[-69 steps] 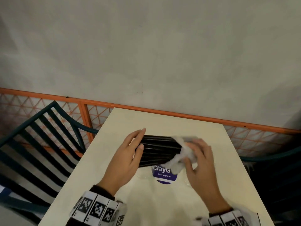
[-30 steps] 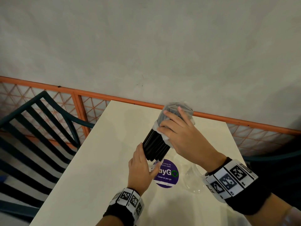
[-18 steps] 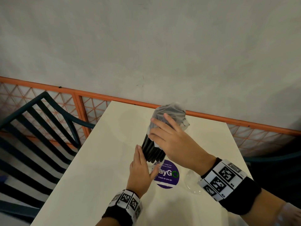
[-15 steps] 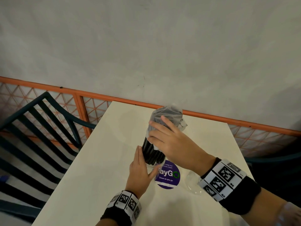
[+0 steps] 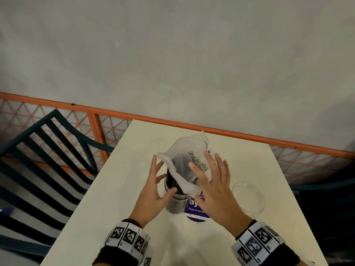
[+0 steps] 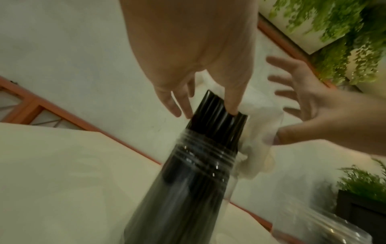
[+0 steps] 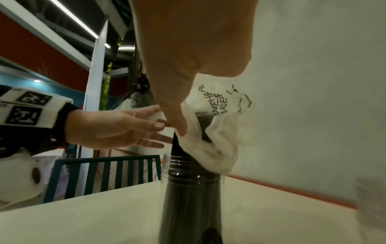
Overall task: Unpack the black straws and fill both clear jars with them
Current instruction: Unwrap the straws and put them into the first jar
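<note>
A clear jar [image 5: 175, 200] stands on the white table [image 5: 99, 208] packed with black straws [image 6: 217, 115] that stick out above its rim. A loose white plastic wrapper [image 5: 189, 162] drapes over the straw tops. My left hand [image 5: 163, 175] is beside the jar, fingers straight, fingertips [image 6: 233, 109] touching the straw ends. On the other side, my right hand [image 5: 205, 167] has its fingers spread, and one finger [image 7: 177, 122] presses on the wrapper [image 7: 219, 125]. A second clear jar [image 5: 248, 197] stands empty to the right.
A round purple sticker [image 5: 196, 208] lies on the table under my right hand. A dark slatted chair [image 5: 48, 160] stands left of the table. An orange railing [image 5: 211, 129] and a grey wall run behind its far edge.
The straw bundle has dropped into the left jar. My right hand has let go of the wrapped end and spread its fingers. My left hand rose from the jar's side to the straw tops.
</note>
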The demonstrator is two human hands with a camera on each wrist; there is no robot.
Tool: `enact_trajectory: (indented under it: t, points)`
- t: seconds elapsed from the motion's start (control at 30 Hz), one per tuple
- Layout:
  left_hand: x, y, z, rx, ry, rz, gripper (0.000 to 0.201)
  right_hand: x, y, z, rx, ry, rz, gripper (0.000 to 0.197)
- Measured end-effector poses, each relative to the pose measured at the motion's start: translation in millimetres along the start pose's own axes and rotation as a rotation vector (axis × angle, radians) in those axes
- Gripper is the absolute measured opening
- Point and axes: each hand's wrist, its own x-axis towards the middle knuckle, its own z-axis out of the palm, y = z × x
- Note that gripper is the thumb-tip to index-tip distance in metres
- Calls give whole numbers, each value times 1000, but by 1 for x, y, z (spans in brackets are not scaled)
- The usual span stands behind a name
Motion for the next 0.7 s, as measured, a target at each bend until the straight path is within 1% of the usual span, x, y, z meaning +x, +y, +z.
enact_trajectory:
  t: [0.07,0.1,0.17,0.23,0.27,0.33,0.4,0.5,0.57,0.63,0.7]
  points:
    - [3,7,-7,15,26,10,85,-12,-6,-2,149,35,133,85]
    - [5,10,-10,30,36,11,79,-18,-10,-3,210,15,171,78]
    - [9,16,-13,71,31,18,66,-28,-18,0,300,-96,208,71]
    - [12,19,-14,132,10,29,57,-31,-24,5,303,-170,226,62]
    - [13,19,-13,156,1,37,55,-30,-26,8,269,-170,230,54]
    - [12,20,-12,199,13,58,55,-24,-27,10,182,-112,226,37]
    - [10,25,-13,262,52,83,52,-15,-23,6,111,-30,224,28]
    - [12,38,-19,398,140,134,47,2,-12,-11,60,137,197,11]
    - [18,51,-26,484,181,202,43,16,-3,-26,68,284,187,17]
    - [27,70,-35,538,172,277,37,30,3,-45,133,423,170,17]
    - [31,94,-43,584,158,344,31,41,6,-67,229,507,151,18]
